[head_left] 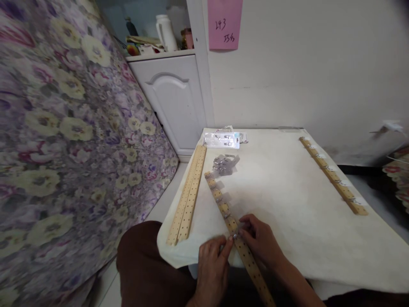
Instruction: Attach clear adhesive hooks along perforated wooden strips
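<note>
A long wooden strip (pixel 252 266) with rows of holes runs from the tabletop past its near edge, towards my body. My left hand (pixel 212 260) is at the strip's left edge, its thumb and index fingertips pressed at a small shiny metal piece (pixel 235 235). From the right, my right hand (pixel 260 238) pinches at the same piece with its fingers bent; its exact kind is too small to make out. Farther up the strip, several metal pieces with clear plastic tabs (pixel 219 199) sit in a row. Beyond its far end lies a small pile of similar metal pieces (pixel 225 164).
Two more perforated strips (pixel 191 192) lie side by side on the left of the white-covered table (pixel 271 179). Another strip (pixel 332 175) with attached pieces is at the right. Clear packages (pixel 221 140) lie at the back. A floral curtain (pixel 79 140) hangs left.
</note>
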Action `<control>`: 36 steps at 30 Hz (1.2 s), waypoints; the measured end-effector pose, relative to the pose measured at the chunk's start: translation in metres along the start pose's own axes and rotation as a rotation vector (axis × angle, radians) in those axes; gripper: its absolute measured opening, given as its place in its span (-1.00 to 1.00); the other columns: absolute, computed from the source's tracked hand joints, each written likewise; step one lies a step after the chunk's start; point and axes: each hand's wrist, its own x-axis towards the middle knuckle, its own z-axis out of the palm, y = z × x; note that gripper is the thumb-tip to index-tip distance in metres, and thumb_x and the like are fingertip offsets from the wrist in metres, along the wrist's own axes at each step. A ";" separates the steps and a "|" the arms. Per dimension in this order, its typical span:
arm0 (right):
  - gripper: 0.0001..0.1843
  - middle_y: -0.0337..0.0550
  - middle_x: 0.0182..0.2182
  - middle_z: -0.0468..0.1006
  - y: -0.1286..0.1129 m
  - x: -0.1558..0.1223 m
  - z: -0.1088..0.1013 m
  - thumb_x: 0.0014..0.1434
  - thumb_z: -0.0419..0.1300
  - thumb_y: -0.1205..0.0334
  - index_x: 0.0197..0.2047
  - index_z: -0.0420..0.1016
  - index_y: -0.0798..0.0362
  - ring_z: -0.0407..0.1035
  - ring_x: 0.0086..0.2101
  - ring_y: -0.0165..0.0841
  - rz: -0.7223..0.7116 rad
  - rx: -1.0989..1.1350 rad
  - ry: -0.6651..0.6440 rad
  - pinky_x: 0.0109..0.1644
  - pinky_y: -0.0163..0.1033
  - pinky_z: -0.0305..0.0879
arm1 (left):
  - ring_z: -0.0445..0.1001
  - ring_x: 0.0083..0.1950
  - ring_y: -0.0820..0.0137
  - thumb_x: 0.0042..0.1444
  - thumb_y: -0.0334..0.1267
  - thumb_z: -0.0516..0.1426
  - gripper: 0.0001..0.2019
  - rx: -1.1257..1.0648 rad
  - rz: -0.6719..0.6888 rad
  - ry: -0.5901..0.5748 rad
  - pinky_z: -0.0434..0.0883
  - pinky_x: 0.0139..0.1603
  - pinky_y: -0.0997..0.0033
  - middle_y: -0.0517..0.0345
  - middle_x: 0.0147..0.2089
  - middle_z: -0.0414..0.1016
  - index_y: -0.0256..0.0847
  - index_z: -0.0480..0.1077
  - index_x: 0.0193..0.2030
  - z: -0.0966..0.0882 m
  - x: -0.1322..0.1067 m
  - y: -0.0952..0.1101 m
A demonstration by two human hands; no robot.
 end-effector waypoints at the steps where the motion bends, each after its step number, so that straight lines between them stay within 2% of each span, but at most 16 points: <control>1: -0.81 -0.24 -0.51 0.48 0.000 0.000 0.000 0.07 0.13 0.26 -0.19 0.38 0.04 0.34 -0.48 -0.36 0.009 -0.004 -0.004 -0.39 -0.29 0.22 | 0.31 -0.03 0.24 0.04 -0.56 -0.04 -0.39 0.001 0.002 0.001 0.35 -0.10 0.18 -0.03 -0.03 0.36 -0.10 0.16 0.25 0.000 0.000 0.000; 8: -0.82 -0.29 -0.55 0.44 0.001 0.003 -0.002 0.00 0.18 0.26 -0.25 0.40 0.03 0.31 -0.49 -0.38 0.071 -0.013 -0.017 -0.40 -0.31 0.20 | 0.32 -0.03 0.24 0.03 -0.58 -0.04 -0.38 0.043 0.006 -0.001 0.36 -0.10 0.17 -0.03 -0.03 0.37 -0.12 0.16 0.25 0.002 -0.001 0.000; 24: -0.73 -0.15 -0.34 0.54 0.010 0.000 -0.001 0.04 0.14 0.23 -0.14 0.42 0.06 0.42 -0.36 -0.30 -0.018 0.059 0.029 -0.24 -0.23 0.31 | 0.33 -0.03 0.25 0.03 -0.58 -0.04 -0.42 0.038 0.019 0.025 0.35 -0.06 0.15 -0.03 -0.04 0.38 -0.15 0.21 0.22 0.005 -0.004 -0.003; 31: -0.74 -0.15 -0.35 0.54 0.009 -0.002 -0.002 0.09 0.09 0.20 -0.14 0.41 0.07 0.43 -0.40 -0.31 -0.031 0.119 0.073 -0.27 -0.22 0.34 | 0.35 0.01 0.22 0.06 -0.56 -0.04 -0.45 -0.016 -0.006 0.013 0.36 -0.03 0.10 -0.06 0.01 0.39 -0.19 0.19 0.22 -0.002 -0.005 0.001; 36: -0.73 -0.18 -0.40 0.49 0.017 0.003 -0.011 0.14 0.05 0.13 -0.15 0.38 0.07 0.37 -0.55 -0.38 -0.001 0.176 0.092 -0.45 -0.26 0.32 | 0.39 -0.01 0.26 0.11 -0.53 -0.03 -0.54 -0.077 0.010 0.040 0.40 -0.04 0.16 -0.04 -0.01 0.43 -0.21 0.23 0.16 -0.005 -0.001 -0.005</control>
